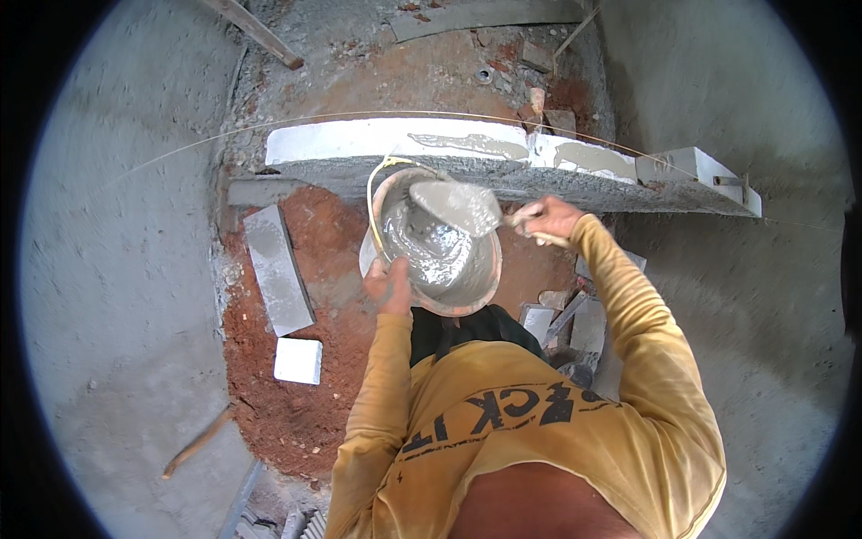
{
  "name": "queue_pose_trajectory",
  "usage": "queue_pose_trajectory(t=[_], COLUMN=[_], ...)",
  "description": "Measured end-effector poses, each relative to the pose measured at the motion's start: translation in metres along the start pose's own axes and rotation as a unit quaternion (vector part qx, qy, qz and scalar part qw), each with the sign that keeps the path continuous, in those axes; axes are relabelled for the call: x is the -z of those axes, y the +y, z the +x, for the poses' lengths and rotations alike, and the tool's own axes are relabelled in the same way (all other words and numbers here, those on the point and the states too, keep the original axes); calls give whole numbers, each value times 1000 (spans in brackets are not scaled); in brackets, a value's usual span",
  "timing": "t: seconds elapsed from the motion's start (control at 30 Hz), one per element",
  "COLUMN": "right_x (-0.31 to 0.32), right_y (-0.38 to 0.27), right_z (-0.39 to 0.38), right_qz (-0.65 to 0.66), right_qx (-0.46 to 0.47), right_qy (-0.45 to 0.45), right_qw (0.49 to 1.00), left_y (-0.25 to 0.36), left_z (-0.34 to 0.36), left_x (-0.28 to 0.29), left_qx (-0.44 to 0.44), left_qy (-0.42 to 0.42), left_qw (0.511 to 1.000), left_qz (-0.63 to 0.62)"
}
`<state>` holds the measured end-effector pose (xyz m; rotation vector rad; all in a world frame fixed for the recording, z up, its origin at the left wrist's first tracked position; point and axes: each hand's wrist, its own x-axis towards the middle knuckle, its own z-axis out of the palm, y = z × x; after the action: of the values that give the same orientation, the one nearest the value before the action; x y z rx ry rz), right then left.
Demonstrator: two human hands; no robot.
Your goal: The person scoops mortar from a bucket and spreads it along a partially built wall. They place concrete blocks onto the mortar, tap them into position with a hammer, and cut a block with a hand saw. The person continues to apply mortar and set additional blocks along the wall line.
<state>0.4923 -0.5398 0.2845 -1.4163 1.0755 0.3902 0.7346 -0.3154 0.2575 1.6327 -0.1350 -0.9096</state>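
A bucket point(431, 269) of wet grey mortar sits in front of my body, its yellowish handle raised on the left. My left hand point(389, 283) is closed on the bucket at its left side, by the handle. My right hand point(548, 220) grips the handle of a trowel point(455, 207), whose mortar-coated blade is over the bucket's mouth. Just beyond runs a low wall of white blocks point(341, 139), with patches of grey mortar along its top and a thin string across it.
Grey plastered walls point(108, 269) stand on both sides. A long grey block point(277, 269) and a white block point(297, 360) lie on red soil point(260, 422) at left, near a stick point(193, 445). Block pieces point(585, 328) are piled at right. A timber point(256, 31) and rubble lie beyond the low wall.
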Motion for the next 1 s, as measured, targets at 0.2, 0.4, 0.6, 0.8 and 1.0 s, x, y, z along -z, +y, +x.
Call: queue_pose_trajectory(t=[0.2,0.4,0.6,0.8,1.0], right_x=[73,50,13,13,-7], right_y=[-63,-112,-143,-133,-114], right_z=[-9,33,50,43,15], right_qz=[-245,-535,-525,-522,-503], right_qx=[80,120,181,224,170], right_qy=[148,223,259,303,227], right_qw=[955,806,791,765,817], left_y=[-11,-5,2,1,2], left_z=[10,13,13,16,17], left_x=[10,24,37,43,45], left_qx=[13,0,12,11,16], left_qy=[8,19,29,42,47], left_qw=[999,1000,999,998,998], left_qz=[-38,-16,-15,-45,-35])
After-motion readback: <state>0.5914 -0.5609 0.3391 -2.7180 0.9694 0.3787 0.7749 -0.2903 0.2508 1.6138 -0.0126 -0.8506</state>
